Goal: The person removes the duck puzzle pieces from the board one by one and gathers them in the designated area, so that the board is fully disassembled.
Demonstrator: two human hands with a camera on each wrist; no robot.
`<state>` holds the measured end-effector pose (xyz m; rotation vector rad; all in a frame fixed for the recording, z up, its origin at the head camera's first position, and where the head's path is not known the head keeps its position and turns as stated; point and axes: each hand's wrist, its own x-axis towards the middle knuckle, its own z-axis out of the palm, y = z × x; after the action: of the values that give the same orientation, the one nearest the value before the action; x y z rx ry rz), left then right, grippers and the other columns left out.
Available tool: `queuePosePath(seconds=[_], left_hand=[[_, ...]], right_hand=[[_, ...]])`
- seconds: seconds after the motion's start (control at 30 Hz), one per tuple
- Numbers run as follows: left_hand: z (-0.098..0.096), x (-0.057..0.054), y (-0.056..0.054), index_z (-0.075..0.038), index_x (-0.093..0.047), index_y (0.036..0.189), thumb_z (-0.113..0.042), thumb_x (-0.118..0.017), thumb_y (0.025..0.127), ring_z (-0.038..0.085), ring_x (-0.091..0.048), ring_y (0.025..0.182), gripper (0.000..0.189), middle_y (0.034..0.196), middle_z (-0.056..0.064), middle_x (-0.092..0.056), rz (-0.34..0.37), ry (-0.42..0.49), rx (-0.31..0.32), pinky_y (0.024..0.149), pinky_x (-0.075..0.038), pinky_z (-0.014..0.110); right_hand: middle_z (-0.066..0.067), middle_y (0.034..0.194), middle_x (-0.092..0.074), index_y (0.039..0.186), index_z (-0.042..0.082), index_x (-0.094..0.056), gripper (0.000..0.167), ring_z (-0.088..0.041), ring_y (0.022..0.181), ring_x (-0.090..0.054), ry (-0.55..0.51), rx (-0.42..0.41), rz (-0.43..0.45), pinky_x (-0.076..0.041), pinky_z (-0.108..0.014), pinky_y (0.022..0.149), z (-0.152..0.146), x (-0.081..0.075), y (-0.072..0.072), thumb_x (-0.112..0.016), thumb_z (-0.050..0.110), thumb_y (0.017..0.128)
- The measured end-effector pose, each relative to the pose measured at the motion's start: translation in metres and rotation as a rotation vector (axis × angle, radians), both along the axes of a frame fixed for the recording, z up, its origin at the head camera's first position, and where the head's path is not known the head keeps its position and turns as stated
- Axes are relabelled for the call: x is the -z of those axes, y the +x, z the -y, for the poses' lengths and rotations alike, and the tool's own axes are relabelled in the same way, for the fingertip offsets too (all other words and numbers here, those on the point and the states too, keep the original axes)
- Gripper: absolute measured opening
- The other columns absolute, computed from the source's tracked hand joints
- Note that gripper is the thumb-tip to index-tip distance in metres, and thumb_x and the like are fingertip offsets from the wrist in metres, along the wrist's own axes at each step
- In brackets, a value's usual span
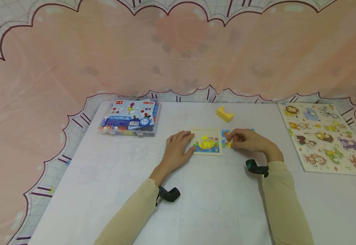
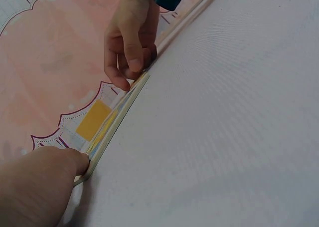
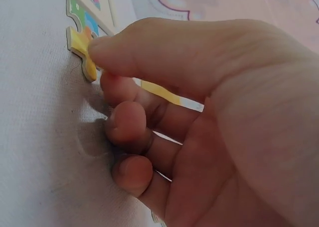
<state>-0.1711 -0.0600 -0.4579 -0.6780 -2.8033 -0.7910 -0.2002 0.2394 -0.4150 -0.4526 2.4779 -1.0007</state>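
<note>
A small framed jigsaw puzzle (image 1: pixel 207 153) with a yellow duck picture lies flat on the table. My left hand (image 1: pixel 178 149) rests along its left side, fingers loosely stretched, thumb at the lower part of the border. Just right of the frame, my right hand (image 1: pixel 248 140) pinches a yellow jigsaw piece (image 3: pixel 82 50) between thumb and index finger, the other fingers curled. Beside that piece, a green and blue jigsaw piece (image 3: pixel 79 12) lies close to the frame's edge. Other blue pieces (image 1: pixel 224 132) show around the right hand, which partly hides them.
A yellow notched block (image 1: pixel 225 114) stands behind the puzzle. At the back left is a clear plastic case (image 1: pixel 129 117) of coloured parts with a printed sheet. A large board with animal pictures (image 1: pixel 328 137) lies at the right. A patterned curtain (image 1: pixel 184 61) hangs behind the table.
</note>
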Motion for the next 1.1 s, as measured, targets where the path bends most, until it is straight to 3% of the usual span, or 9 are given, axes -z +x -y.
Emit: queuePosePath(seconds=[0.3, 0.67, 1.1], left_hand=[[0.000, 0.002, 0.001, -0.014, -0.054, 0.134, -0.031, -0.060, 0.091, 0.024, -0.039, 0.133, 0.046, 0.138, 0.004, -0.050, -0.003, -0.001, -0.001, 0.107, -0.027, 0.048], [0.000, 0.000, 0.001, -0.013, -0.054, 0.133, -0.031, -0.060, 0.091, 0.024, -0.040, 0.132, 0.046, 0.138, 0.004, -0.050, -0.008, 0.004, 0.004, 0.107, -0.027, 0.048], [0.000, 0.001, 0.000, -0.013, -0.053, 0.134, -0.031, -0.059, 0.091, 0.024, -0.039, 0.133, 0.047, 0.139, 0.004, -0.049, -0.005, -0.005, 0.002, 0.108, -0.026, 0.048]], right_hand=[[-0.005, 0.091, -0.057, 0.107, 0.011, -0.062, 0.018, -0.019, 0.082, -0.048, -0.025, 0.040, -0.089, -0.043, -0.024, 0.066, 0.012, 0.002, 0.000, -0.061, 0.021, 0.091], [-0.004, 0.085, -0.054, 0.103, 0.011, -0.063, 0.013, -0.018, 0.079, -0.047, -0.073, 0.000, -0.154, -0.040, -0.023, 0.066, 0.040, 0.008, -0.001, -0.059, 0.014, 0.092], [-0.002, 0.079, -0.052, 0.104, 0.011, -0.061, 0.012, -0.017, 0.074, -0.047, -0.032, 0.008, -0.238, -0.039, -0.024, 0.062, 0.059, 0.009, 0.001, -0.060, 0.015, 0.092]])
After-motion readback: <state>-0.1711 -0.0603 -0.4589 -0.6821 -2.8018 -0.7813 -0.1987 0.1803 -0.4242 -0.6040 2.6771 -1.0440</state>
